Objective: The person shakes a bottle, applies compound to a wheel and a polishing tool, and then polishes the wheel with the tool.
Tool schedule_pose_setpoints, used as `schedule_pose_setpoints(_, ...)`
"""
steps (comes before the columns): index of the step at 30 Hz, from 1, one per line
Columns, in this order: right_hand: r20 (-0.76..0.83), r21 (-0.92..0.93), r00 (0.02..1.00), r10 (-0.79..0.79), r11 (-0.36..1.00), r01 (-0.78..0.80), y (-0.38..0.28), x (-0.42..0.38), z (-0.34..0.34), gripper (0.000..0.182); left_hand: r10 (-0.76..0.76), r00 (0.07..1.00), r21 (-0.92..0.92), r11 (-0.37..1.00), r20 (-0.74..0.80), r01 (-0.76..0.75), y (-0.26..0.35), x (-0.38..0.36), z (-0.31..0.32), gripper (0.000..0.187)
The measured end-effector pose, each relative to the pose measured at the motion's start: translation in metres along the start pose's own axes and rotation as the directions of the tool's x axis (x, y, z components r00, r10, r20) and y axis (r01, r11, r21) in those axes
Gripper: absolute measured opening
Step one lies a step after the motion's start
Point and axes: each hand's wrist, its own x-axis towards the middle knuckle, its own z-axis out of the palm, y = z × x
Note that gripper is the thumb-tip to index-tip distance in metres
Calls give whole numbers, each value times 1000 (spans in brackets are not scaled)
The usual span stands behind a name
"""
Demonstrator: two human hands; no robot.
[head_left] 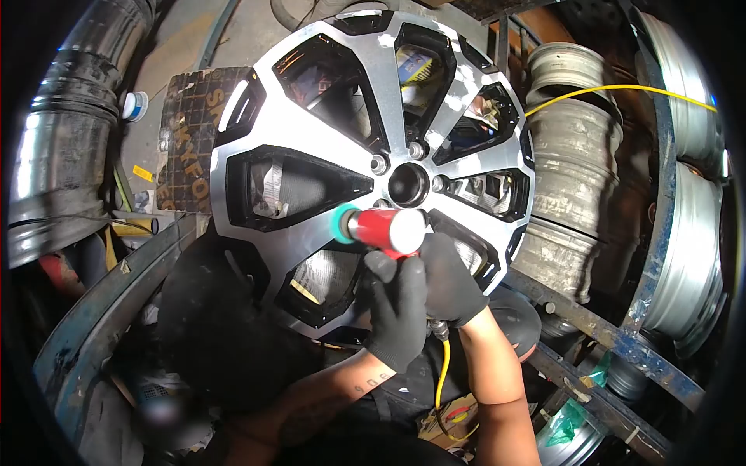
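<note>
A large alloy wheel rim (307, 167) with silver spokes and black recesses lies tilted in front of me. My right hand (452, 279), in a dark glove, wraps round the handle of a red air sander (381, 231). My left hand (398, 311), gloved alike, has its fingers bent up against the underside of the sander's red body. The green disc (342, 223) at the tool's front end is over a lower-left spoke, close to its face. A yellow air hose (443, 373) runs down from the handle. Lug holes surround the centre bore.
Stacked wheel rims (571, 190) stand to the right, beside a blue-grey metal frame (649, 248). More shiny rims (70, 140) rise at the left. Behind the wheel sits a printed brown board (186, 147). A second yellow hose (622, 87) crosses the upper right.
</note>
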Motion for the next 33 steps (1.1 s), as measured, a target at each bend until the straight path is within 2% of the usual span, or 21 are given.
schedule_pose_setpoints(1, 13, -48, 999, -41, 998, 41, -9, 2, 0, 36, -2, 999, -3, 1000, -51, 2, -16, -1, -1, 33)
schedule_pose_setpoints(2, 25, -96, 997, -79, 992, 81, -14, 3, 1, 35, -30, 998, -87, 996, -64, 24, -22, -1, -6, 34)
schedule_pose_setpoints(4, 137, 31, 986, -96, 995, 92, -15, 12, 7, 31, -85, 992, -255, 965, -89, 60, -34, -1, -16, 37)
schedule_pose_setpoints(6, 120, 47, 975, -186, 982, 181, -12, 14, 14, 29, -92, 995, -437, 897, -27, 71, -29, -6, -21, 43)
schedule_pose_setpoints(8, 184, -12, 974, -133, 990, 138, -18, 10, 16, 31, -53, 997, -496, 868, -47, 23, -31, -13, -23, 45)
schedule_pose_setpoints(9, 160, -27, 978, -132, 990, 138, -17, 7, 17, 29, -35, 997, -526, 851, -66, -5, -32, -15, -24, 47)
schedule_pose_setpoints(12, 59, -43, 991, -118, 992, 121, 1, 0, 21, 31, -113, 992, -489, 863, 59, 127, -32, -8, -23, 46)
schedule_pose_setpoints(14, -69, -62, 991, -112, 992, 107, 3, -3, 14, 36, -90, 992, -209, 972, 84, 106, -29, 5, -17, 45)
schedule_pose_setpoints(16, -80, -107, 997, -9, 994, 0, 9, -4, 3, 32, 44, 990, 5, 999, 133, -45, -18, 13, -10, 43)
schedule_pose_setpoints(17, -94, -19, 991, 99, 995, -102, 20, -4, 5, 31, 110, 981, 105, 986, 156, -128, -12, 17, -6, 41)
schedule_pose_setpoints(20, -102, -82, 990, 98, 991, -107, 38, -8, 4, 31, 133, 960, 155, 972, 245, -174, -7, 24, -6, 39)
schedule_pose_setpoints(22, -84, -73, 995, 57, 995, -63, 36, -10, 3, 31, 131, 971, 124, 980, 200, -157, -11, 19, -5, 39)
schedule_pose_setpoints(24, -64, -11, 997, 35, 999, -35, 17, -12, 4, 32, 88, 993, 33, 995, 72, -91, -35, 6, -3, 39)
schedule_pose_setpoints(25, -7, -148, 999, -48, 988, 47, 2, -11, 2, 32, -7, 1000, -101, 995, 27, 10, -45, 4, -10, 39)
schedule_pose_setpoints(26, -1, 3, 994, -112, 994, 112, 15, -9, 15, 31, -76, 997, -303, 950, 11, 76, -55, 3, -18, 40)
schedule_pose_setpoints(27, 46, -16, 992, -115, 993, 116, 12, -10, 21, 30, -109, 994, -443, 892, -10, 93, -66, -1, -26, 40)
schedule_pose_setpoints(28, 89, -33, 989, -119, 992, 122, 9, -12, 26, 30, -82, 995, -644, 765, -48, 31, -76, -6, -33, 42)
schedule_pose_setpoints(30, 141, 23, 977, -163, 987, 161, -3, -14, 29, 29, 137, 990, -276, 950, -44, -144, -74, -6, -44, 38)
schedule_pose_setpoints(31, 197, 17, 979, -55, 998, 53, -11, -15, 25, 34, 245, 969, -74, 967, -9, -245, -71, -6, -48, 36)
schedule_pose_setpoints(32, 256, 4, 965, 49, 999, -52, -23, -15, 16, 38, 346, 937, 123, 929, 46, -349, -67, -5, -52, 34)
schedule_pose_setpoints(33, 200, 1, 980, 13, 1000, -13, -14, -15, 20, 41, 432, 894, 306, 841, 115, -446, -64, -4, -55, 32)
